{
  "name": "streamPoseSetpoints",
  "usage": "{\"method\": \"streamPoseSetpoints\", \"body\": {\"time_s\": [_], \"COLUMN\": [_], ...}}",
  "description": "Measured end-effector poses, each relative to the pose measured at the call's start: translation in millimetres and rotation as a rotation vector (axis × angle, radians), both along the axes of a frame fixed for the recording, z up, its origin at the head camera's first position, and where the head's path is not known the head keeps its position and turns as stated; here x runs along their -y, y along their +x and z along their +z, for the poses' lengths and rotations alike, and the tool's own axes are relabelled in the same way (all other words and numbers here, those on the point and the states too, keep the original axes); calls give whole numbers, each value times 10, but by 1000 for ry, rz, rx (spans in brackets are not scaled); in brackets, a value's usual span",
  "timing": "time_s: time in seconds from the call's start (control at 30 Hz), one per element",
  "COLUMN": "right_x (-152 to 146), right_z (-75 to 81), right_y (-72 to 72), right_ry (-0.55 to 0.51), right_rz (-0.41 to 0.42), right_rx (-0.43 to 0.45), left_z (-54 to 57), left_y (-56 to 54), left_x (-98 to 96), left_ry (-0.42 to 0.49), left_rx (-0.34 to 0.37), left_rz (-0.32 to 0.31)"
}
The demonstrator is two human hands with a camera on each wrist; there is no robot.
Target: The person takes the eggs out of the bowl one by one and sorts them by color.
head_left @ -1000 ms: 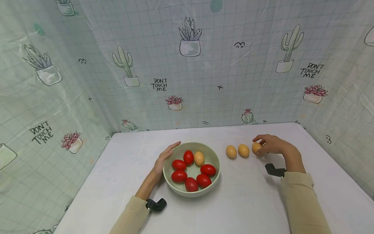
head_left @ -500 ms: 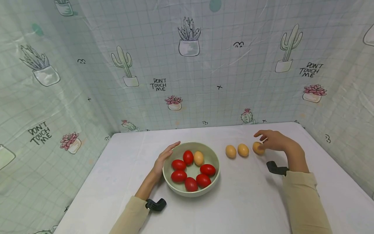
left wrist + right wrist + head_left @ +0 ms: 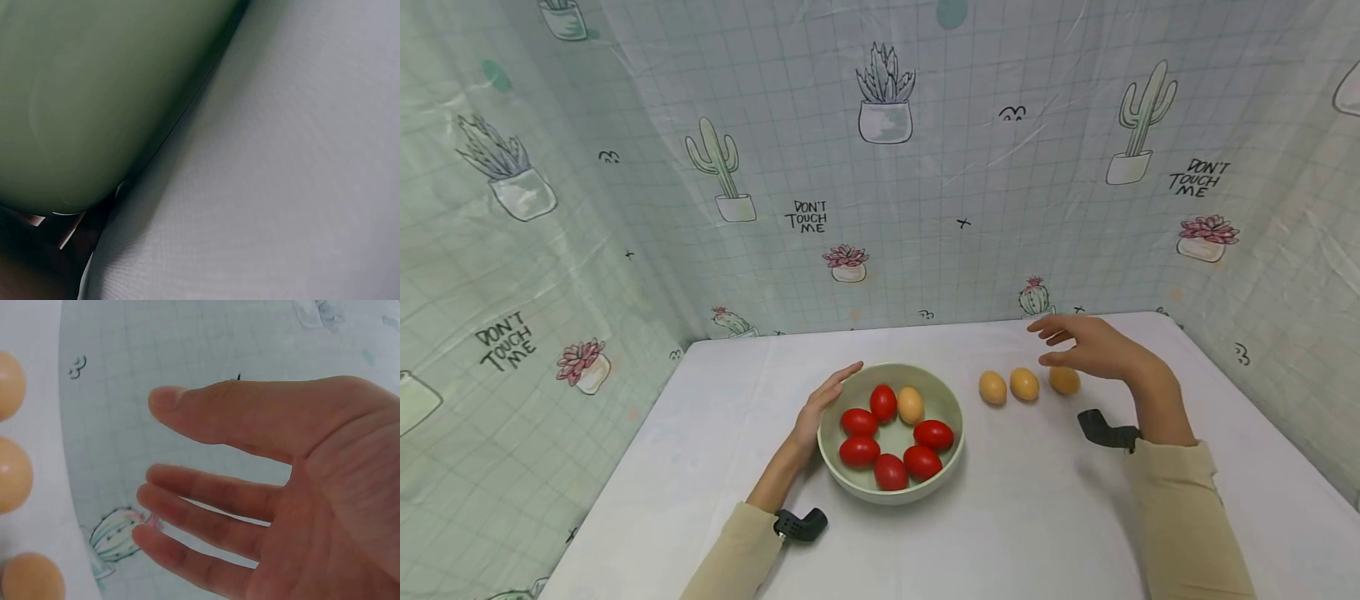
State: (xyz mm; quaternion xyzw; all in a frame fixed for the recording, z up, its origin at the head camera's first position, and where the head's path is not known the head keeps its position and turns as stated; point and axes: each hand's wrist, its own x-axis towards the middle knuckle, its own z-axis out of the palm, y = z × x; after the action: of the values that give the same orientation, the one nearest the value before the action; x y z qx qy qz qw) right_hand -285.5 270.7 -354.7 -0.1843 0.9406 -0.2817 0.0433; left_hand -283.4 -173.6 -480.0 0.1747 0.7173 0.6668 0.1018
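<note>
A pale green bowl point(image 3: 891, 439) stands on the white table with several red eggs point(image 3: 860, 452) and one yellow egg point(image 3: 911, 406) in a ring inside it. My left hand point(image 3: 812, 412) rests along the bowl's left side, fingers extended; the left wrist view shows the bowl's outer wall point(image 3: 94, 106) close up. To the bowl's right lie three yellow eggs in a row: a left one point(image 3: 992, 388), a middle one point(image 3: 1025, 384) and a right one point(image 3: 1064, 382). Above and behind the right one hovers my right hand point(image 3: 1097, 346), holding nothing, thumb and fingers spread apart in the right wrist view.
A cloth backdrop point(image 3: 917, 192) printed with cacti rises behind the table and along both sides. The table's far edge point(image 3: 887, 331) runs just beyond the eggs. Each wrist wears a black camera mount, the right one point(image 3: 1107, 432) hanging over the table.
My right hand has let go of the right yellow egg, which stays on the table, and has lifted up and away with its fingers spreading. The left hand and bowl keep their place.
</note>
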Motion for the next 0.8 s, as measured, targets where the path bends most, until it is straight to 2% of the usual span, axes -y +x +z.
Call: {"method": "streamPoseSetpoints", "body": {"time_s": [0.2, 0.47, 0.6, 0.8], "right_x": [183, 468, 636, 895], "right_z": [103, 142, 130, 79], "right_y": [65, 109, 133, 156], "right_ry": [-55, -130, -167, -166], "right_rz": [62, 167, 216, 268], "right_rx": [-60, -142, -127, -117], "left_z": [4, 13, 13, 4], "left_y": [12, 18, 17, 18], "left_x": [-2, -3, -4, 1], "left_ry": [-1, 6, 3, 11], "left_rx": [-1, 5, 6, -2], "left_rz": [10, 0, 6, 7]}}
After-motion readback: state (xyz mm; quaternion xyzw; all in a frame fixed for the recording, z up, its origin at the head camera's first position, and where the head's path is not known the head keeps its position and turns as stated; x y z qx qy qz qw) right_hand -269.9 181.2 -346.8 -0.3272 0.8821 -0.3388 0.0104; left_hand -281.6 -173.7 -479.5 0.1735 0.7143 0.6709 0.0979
